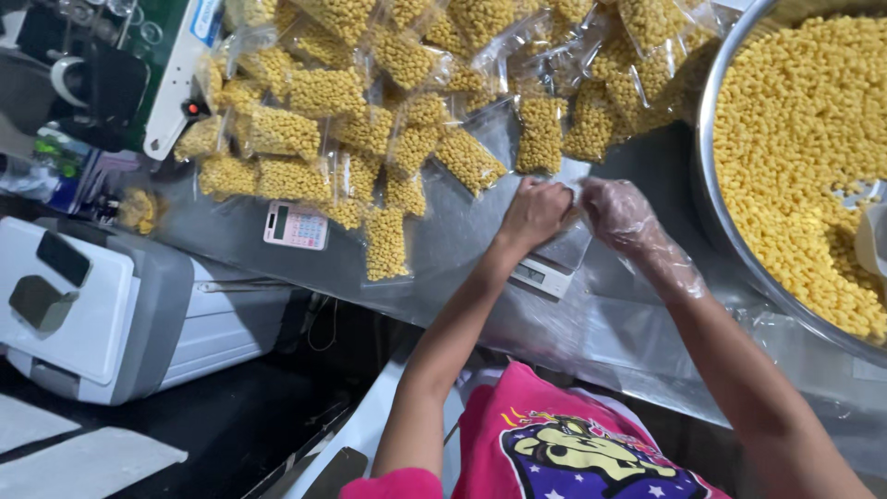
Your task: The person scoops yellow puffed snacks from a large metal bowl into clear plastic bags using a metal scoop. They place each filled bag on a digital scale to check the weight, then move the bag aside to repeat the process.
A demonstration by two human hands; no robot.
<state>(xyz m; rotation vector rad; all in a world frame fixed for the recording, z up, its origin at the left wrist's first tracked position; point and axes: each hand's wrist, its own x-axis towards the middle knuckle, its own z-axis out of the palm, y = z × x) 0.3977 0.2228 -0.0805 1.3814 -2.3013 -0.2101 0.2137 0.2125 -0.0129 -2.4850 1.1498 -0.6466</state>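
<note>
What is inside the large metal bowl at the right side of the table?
The metal bowl is filled with small yellow puffed snack pieces. A pale scoop lies among them at the right edge. The bowl's bottom is covered by the pieces and cannot be seen.

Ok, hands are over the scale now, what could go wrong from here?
The filled bags lie heaped close behind the scale; one could slide onto it and skew a reading. The left hand and gloved right hand hide its platform, so pressing on it is possible. The big bowl crowds the right.
</note>
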